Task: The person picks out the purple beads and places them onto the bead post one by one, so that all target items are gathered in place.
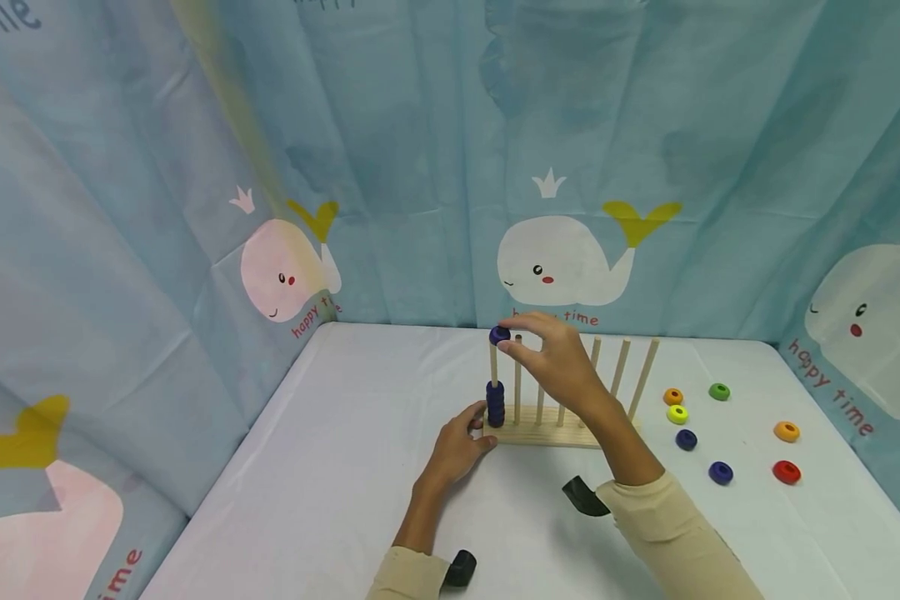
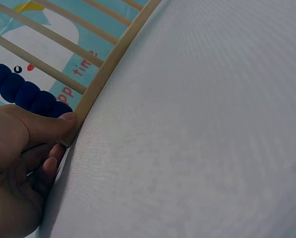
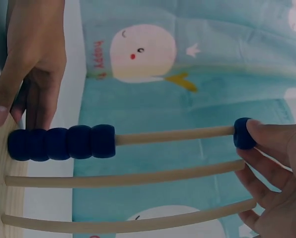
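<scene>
A wooden peg rack [image 1: 547, 434] with several upright pegs stands on the table. Its leftmost peg carries a stack of several dark blue beads [image 1: 495, 405] at the bottom. At the top of that same peg, my right hand [image 1: 562, 367] pinches one more blue bead [image 3: 244, 133] between thumb and fingers. The bead sits at the peg's tip, well apart from the stack. My left hand [image 1: 453, 450] holds the left end of the rack's base, and its thumb [image 2: 63, 124] presses on the front edge, seen in the left wrist view.
Loose beads lie right of the rack: two orange [image 1: 672, 397] [image 1: 787, 431], a yellow [image 1: 677, 414], a green [image 1: 719, 392], two blue [image 1: 686, 439] [image 1: 721, 472] and a red one [image 1: 787, 472]. A blue whale-print curtain [image 1: 420, 167] surrounds the white table [image 1: 330, 467].
</scene>
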A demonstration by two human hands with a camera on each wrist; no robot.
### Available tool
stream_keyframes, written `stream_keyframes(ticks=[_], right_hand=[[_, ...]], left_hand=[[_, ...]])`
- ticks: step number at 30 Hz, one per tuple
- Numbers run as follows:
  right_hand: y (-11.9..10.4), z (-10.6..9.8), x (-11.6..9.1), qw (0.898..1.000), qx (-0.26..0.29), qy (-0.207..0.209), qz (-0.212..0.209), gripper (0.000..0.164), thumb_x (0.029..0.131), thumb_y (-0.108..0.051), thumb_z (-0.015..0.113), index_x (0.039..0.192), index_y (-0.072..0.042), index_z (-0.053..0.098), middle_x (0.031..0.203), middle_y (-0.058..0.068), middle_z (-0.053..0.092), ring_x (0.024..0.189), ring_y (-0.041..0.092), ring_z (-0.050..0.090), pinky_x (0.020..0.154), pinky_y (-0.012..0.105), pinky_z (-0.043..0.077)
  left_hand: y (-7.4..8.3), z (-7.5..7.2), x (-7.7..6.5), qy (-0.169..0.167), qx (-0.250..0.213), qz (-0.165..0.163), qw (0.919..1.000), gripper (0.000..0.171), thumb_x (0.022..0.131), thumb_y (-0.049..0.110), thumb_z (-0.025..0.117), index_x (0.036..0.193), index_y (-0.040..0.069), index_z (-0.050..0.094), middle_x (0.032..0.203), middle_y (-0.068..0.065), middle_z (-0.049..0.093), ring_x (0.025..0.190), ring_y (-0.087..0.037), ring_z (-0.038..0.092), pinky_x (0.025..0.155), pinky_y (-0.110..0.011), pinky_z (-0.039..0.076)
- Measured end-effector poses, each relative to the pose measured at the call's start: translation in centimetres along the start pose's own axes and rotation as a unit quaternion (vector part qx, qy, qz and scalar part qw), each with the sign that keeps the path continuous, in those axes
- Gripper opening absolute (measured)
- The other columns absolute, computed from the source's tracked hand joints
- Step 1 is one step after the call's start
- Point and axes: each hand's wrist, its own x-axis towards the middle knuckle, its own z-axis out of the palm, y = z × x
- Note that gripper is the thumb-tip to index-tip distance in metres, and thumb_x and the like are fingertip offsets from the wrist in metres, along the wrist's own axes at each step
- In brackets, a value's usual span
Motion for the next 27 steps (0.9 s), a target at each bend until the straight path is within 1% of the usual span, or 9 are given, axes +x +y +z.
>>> stream_keyframes(ticks=[7,14,23,27], right_hand=[[-0.04,0.37,0.23,1.000,-0.004,0.001,-0.003,0.032,0.098,-0.016,0.078,0.128,-0.007,0.075,0.128,0.008,0.074,0.128,0.028,0.065,0.108,0.051,0.051],[-0.09,0.57,0.49,1.000,-0.012,-0.002,-0.001,0.034,0.098,-0.017,0.078,0.130,-0.008,0.075,0.128,0.007,0.074,0.125,0.027,0.066,0.104,0.049,0.053],[-0.23,0.07,0.13,1.000,0.000,0.011,-0.009,0.034,0.098,-0.017,0.079,0.130,-0.009,0.075,0.128,0.007,0.074,0.122,0.026,0.067,0.102,0.050,0.054],[-0.38,-0.30,-0.18,1.000,0.007,0.018,-0.006,0.033,0.098,-0.018,0.079,0.130,-0.010,0.075,0.128,0.006,0.074,0.123,0.024,0.068,0.103,0.051,0.053]], left_hand=[[0.14,0.03,-0.15,-0.001,-0.003,-0.002,1.0000,0.065,0.096,0.017,0.078,0.156,0.009,0.053,0.128,-0.015,0.070,0.119,-0.031,0.064,0.102,-0.056,0.050],[0.09,0.05,-0.09,-0.001,-0.005,-0.001,1.0000,0.066,0.096,0.018,0.078,0.155,0.009,0.053,0.129,-0.015,0.070,0.119,-0.031,0.064,0.101,-0.056,0.050],[0.07,0.09,0.05,0.001,-0.003,0.000,1.0000,0.066,0.095,0.018,0.078,0.155,0.010,0.053,0.128,-0.014,0.070,0.116,-0.029,0.064,0.101,-0.054,0.050],[0.05,0.01,0.08,0.001,0.002,-0.003,1.0000,0.066,0.095,0.018,0.078,0.155,0.009,0.053,0.127,-0.014,0.071,0.111,-0.027,0.064,0.100,-0.053,0.050]])
